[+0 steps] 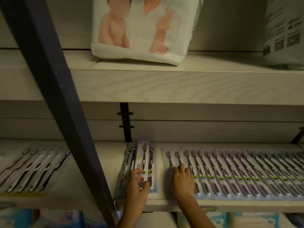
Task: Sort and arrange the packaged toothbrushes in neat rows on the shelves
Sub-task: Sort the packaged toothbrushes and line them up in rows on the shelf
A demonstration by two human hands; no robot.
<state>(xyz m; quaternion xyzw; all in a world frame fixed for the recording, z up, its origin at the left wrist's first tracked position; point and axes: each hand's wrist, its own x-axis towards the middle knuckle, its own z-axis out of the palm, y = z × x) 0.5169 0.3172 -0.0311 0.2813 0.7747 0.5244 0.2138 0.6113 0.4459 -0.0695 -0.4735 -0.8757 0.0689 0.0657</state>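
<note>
A long overlapping row of packaged toothbrushes (238, 173) lies flat on the middle shelf (230, 205), running to the right edge. My right hand (181, 180) rests on the row's leftmost pack, fingers spread over it. Left of a small gap lies a two-brush pack (150, 162) on top of a few darker packs (128, 162). My left hand (137, 183) grips the lower part of that two-brush pack, fingers curled over its left side and thumb at its front. Another group of packaged toothbrushes (31, 168) lies on the shelf section at the far left.
A dark slanted upright post (69, 120) crosses the view between the two shelf sections. On the upper shelf (181, 86) stand a white diaper pack (144, 28) and a box (284, 30). Blue and white packs (246, 219) fill the shelf below.
</note>
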